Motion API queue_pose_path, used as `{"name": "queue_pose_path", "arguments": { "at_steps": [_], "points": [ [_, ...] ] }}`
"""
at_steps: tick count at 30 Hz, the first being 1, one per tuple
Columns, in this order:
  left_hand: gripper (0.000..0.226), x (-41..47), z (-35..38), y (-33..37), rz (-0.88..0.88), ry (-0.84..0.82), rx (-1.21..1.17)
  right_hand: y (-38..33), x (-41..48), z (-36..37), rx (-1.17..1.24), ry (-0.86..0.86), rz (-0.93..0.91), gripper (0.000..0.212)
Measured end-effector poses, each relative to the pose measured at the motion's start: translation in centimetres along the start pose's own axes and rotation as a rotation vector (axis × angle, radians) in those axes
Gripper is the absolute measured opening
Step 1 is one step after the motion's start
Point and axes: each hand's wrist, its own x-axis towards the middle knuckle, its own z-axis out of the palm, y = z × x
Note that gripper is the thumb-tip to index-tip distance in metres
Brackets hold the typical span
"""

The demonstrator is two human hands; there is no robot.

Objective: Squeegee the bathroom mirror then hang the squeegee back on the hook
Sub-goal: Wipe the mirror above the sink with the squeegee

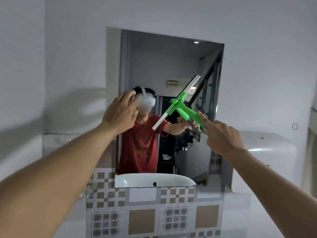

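Observation:
A rectangular bathroom mirror (164, 66) hangs on the white wall straight ahead. My right hand (221, 136) grips the green handle of a squeegee (181, 107), forefinger stretched along it. Its long white blade runs tilted from lower left to upper right across the right half of the glass; I cannot tell whether it touches the glass. My left hand (120, 112) is raised in front of the mirror's left edge, fingers spread, holding nothing. A small ring-shaped hook (295, 126) sits on the wall far to the right.
The mirror reflects a person in a red shirt and the rim of a white basin (154, 179). Brown and grey patterned tiles (154, 212) cover the wall below. A white wall-mounted box (267, 152) juts out at the right.

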Motion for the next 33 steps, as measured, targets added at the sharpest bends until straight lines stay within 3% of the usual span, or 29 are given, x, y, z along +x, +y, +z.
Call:
{"name": "queue_pose_path", "arguments": {
  "at_steps": [10,16,23,26,29,33],
  "points": [
    [0.077,5.7,-3.0,-2.3,0.01,-0.122,0.07,-1.9,-4.2,5.0,0.313,-0.003,0.189,0.08],
    [0.076,5.6,-3.5,-2.1,0.012,-0.116,0.055,-4.4,-5.7,6.7,0.42,0.014,0.292,0.07],
    [0.075,5.8,-3.8,-2.3,0.023,-0.125,0.035,-7.1,-9.3,9.6,0.606,-0.061,0.456,0.072],
    [0.063,6.4,-4.4,-2.5,0.029,-0.133,0.037,-8.8,-9.9,9.9,0.65,-0.098,0.487,0.077],
    [0.05,7.2,-5.3,-2.8,0.03,-0.13,0.06,-11.7,-9.8,9.0,0.816,-0.103,0.537,0.08],
    [0.062,7.6,-5.3,-3.4,0.028,-0.142,0.056,-16.4,-9.2,7.9,1.065,-0.023,0.611,0.072]
  ]
}}
